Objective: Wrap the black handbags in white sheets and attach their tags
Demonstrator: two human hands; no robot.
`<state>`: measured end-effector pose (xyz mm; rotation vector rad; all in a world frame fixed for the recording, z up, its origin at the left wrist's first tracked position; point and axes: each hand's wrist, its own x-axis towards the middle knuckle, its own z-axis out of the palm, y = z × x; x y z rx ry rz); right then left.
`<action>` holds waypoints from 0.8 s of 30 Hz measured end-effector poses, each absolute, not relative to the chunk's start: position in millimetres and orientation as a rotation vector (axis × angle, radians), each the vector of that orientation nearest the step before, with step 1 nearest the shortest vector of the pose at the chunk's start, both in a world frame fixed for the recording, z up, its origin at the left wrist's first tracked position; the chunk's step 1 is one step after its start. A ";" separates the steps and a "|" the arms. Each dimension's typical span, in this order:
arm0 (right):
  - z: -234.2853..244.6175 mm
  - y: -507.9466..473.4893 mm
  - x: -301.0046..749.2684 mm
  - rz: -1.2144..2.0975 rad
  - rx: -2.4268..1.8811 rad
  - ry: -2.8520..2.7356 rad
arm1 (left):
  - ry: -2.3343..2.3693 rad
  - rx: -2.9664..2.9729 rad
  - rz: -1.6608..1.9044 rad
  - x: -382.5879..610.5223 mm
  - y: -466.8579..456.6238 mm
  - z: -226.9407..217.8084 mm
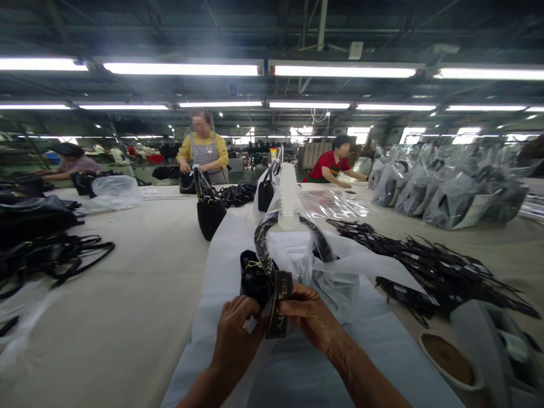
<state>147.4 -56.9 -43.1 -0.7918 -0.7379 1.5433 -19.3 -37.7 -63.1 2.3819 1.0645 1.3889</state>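
My right hand (314, 317) pinches a black tag (279, 309) with gold lettering and a gold border, thumb in front. The tag hangs upright, slightly tilted, before a black handbag (253, 275) with gold-coloured hardware. To its left, my left hand (238, 326) is closed at the bag's lower edge, close to the tag; what its fingertips grip is hidden. The bag's arched handles (266, 238) are wrapped in clear film, with white padding between them. Beneath lies a white wrapping sheet (221, 317) spread on the table.
Black straps with tags (425, 266) lie heaped at right, near a tape dispenser (497, 340) and tape roll (448, 360). Bagged handbags (454, 198) stand at far right. More black straps (55, 255) lie left. A black handbag (210, 215) stands ahead; co-workers (204, 147) work beyond.
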 end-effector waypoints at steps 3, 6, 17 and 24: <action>-47.9 -50.7 130.5 1.460 -0.774 -0.647 | 1.037 2.049 1.137 -24.7 -40.8 -65.8; -52.0 -48.5 121.5 1.420 -0.798 -0.632 | 0.975 1.769 1.084 -28.1 -43.4 -65.9; -43.6 -73.0 129.4 1.533 -0.877 -0.661 | 0.696 1.399 0.990 -37.1 -40.0 -77.5; -38.6 -67.1 118.4 1.602 -0.739 -0.462 | 0.655 1.344 0.989 -45.6 -33.3 -69.3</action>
